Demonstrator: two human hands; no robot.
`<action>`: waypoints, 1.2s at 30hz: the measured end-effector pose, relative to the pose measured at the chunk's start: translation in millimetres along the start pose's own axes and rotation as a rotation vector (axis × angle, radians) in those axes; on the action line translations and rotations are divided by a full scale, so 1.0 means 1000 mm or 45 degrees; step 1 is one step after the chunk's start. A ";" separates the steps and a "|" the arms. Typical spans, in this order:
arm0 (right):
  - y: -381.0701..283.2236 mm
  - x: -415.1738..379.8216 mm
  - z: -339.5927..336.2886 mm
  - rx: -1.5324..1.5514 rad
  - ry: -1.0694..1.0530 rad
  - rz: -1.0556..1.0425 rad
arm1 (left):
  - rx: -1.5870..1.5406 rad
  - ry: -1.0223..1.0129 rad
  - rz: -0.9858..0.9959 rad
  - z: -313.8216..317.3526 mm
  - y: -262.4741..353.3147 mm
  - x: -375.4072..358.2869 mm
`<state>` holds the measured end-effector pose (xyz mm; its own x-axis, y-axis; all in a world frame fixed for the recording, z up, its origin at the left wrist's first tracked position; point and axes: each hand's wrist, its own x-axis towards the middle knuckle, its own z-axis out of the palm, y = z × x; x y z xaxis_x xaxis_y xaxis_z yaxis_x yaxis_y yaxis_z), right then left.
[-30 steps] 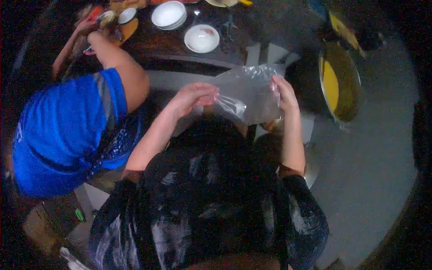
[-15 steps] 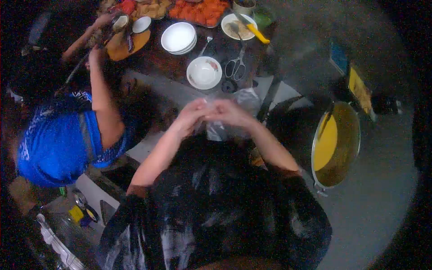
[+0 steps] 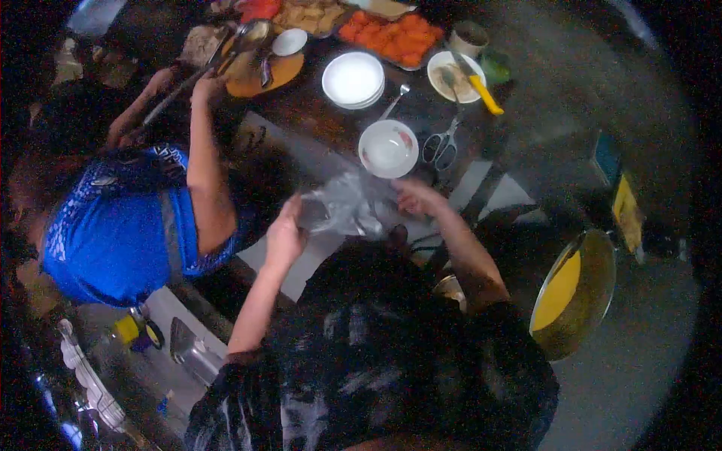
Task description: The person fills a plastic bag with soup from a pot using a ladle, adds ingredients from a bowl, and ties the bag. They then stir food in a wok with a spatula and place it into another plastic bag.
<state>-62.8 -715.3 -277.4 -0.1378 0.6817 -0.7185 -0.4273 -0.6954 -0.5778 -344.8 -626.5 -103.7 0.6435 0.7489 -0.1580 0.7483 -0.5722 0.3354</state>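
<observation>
A clear, crumpled plastic bag (image 3: 342, 207) is spread between my two hands, above the floor and just short of the table's near edge. My left hand (image 3: 286, 234) grips its left side, fingertips pointing up. My right hand (image 3: 419, 199), slightly blurred, is closed with curled fingers at the bag's right side. Directly beyond that hand a white bowl (image 3: 387, 149) with a red floral pattern sits on the table. A pair of scissors (image 3: 440, 146) lies to the bowl's right. Whatever the bag contains, if anything, cannot be made out.
At left, a co-worker in a blue shirt (image 3: 113, 233) reaches over an orange cutting board (image 3: 263, 74). Stacked white bowls (image 3: 353, 79), a tray of orange pieces (image 3: 395, 37) and a yellow-handled knife (image 3: 481, 94) are on the table. A large pan (image 3: 590, 301) with yellow content stands right.
My hands have parted from being together, the left moving left and down, the right moving right. The bag is now spread between them. The view has shifted, moving the table items rightward.
</observation>
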 end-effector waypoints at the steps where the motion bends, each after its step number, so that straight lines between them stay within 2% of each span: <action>1: 0.000 0.018 -0.007 0.109 0.094 -0.060 | -0.043 0.089 0.074 -0.002 -0.004 0.000; 2: -0.010 0.022 0.002 0.087 0.384 -0.069 | -0.097 0.159 0.141 -0.004 -0.005 0.002; 3: -0.015 0.033 0.012 -0.066 0.694 -0.388 | -0.134 -0.020 0.072 -0.010 0.002 0.006; 5: -0.003 0.079 -0.005 -0.178 0.818 -0.693 | -0.129 -0.062 0.151 0.000 0.004 0.022; 6: -0.007 0.083 -0.013 -0.173 0.822 -0.673 | -0.128 -0.091 0.224 0.007 0.005 0.031; 9: -0.026 0.057 -0.019 -0.570 1.057 -0.712 | -0.109 -0.273 0.204 0.049 0.005 0.063; 11: -0.039 0.006 -0.005 -0.570 1.450 -1.152 | -0.123 -0.343 0.200 0.073 0.017 0.086; 14: -0.048 -0.069 0.032 -0.778 1.393 -1.121 | -0.204 -0.230 0.191 0.092 0.056 0.108; 16: -0.055 -0.098 0.055 -0.799 1.278 -0.629 | -0.296 0.313 0.309 0.084 0.094 0.120; 18: -0.055 -0.108 0.059 -0.901 1.158 -0.466 | -0.425 0.286 0.347 0.055 0.135 0.112; 20: -0.037 -0.107 0.048 -0.903 1.164 -0.757 | -0.414 -0.239 0.566 0.059 0.158 0.106; 21: -0.023 -0.101 0.033 -0.900 1.172 -0.755 | -0.509 -0.327 0.646 0.064 0.163 0.107; 22: -0.014 -0.087 0.013 -0.945 1.163 -1.090 | -0.607 -0.423 0.720 0.069 0.167 0.108; 23: -0.008 -0.082 0.000 -0.974 1.141 -1.421 | -0.342 -0.463 0.872 0.067 0.169 0.107; 24: -0.016 -0.083 0.004 -0.972 1.148 -1.418 | -0.075 -0.501 1.015 0.052 0.167 0.107; 25: -0.020 -0.091 0.002 -0.480 1.028 -1.075 | 0.058 -0.355 1.085 0.039 0.173 0.099; 26: -0.024 -0.099 -0.002 -0.010 0.881 -0.719 | 0.052 -0.354 1.085 0.041 0.171 0.087; 28: 0.003 -0.064 -0.029 -0.068 1.089 -1.004 | -0.018 0.217 1.068 0.047 0.166 0.062; 29: -0.010 -0.086 -0.012 0.061 1.103 -0.908 | -0.275 0.325 0.960 0.073 0.156 0.052; 30: -0.022 -0.095 0.000 0.193 1.113 -0.817 | -0.270 0.331 0.972 0.099 0.148 0.051; 31: -0.023 -0.090 0.001 0.199 1.117 -0.827 | -0.726 0.081 0.500 0.125 0.144 0.050; 32: -0.021 -0.085 -0.001 0.147 1.097 -0.835 | -1.152 -0.178 -0.002 0.125 0.155 0.050; 33: -0.020 -0.080 -0.002 0.093 1.077 -0.839 | -1.298 -0.165 -0.228 0.119 0.168 0.056; 34: -0.019 -0.074 -0.003 0.096 1.084 -0.839 | -1.298 -0.171 -0.223 0.121 0.170 0.064; 36: -0.021 -0.067 -0.004 -0.035 0.845 -0.696 | -2.118 0.015 -0.448 0.134 0.172 0.087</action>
<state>-40.5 -747.3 -218.4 0.6357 0.6545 -0.4093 -0.2584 -0.3192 -0.9118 -138.7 -704.4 -184.2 0.4888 0.7605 -0.4274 -0.1258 0.5463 0.8281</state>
